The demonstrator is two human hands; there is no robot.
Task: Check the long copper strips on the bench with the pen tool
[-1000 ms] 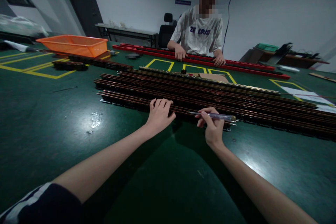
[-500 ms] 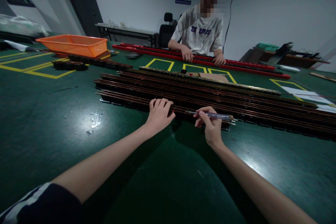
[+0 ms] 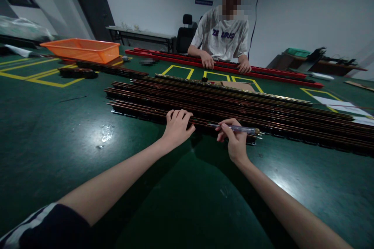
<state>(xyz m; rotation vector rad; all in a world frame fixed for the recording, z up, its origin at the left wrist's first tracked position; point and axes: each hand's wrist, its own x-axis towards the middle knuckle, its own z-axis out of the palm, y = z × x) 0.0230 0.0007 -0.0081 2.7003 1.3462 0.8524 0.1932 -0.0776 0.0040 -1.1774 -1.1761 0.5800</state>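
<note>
In the head view my left hand (image 3: 177,128) lies over the nearest of several long dark strips with copper-coloured rods (image 3: 137,109). Its fingers bend over the strip's top and its thumb is on the near side, holding it. In my right hand (image 3: 236,140) is a slim screwdriver (image 3: 245,129) with a clear purplish handle. It lies nearly level, its thin metal shaft pointing left along the same strip, towards my left hand. Whether the tip touches the strip I cannot tell. The strips lie side by side across the green table (image 3: 181,202).
Across the table a person (image 3: 223,37) rests both hands on long red rails (image 3: 263,71). An orange basket (image 3: 84,49) stands at the back left, near shorter dark pieces (image 3: 77,72). A thin rod (image 3: 73,99) lies on the left. White paper (image 3: 339,104) is at the right.
</note>
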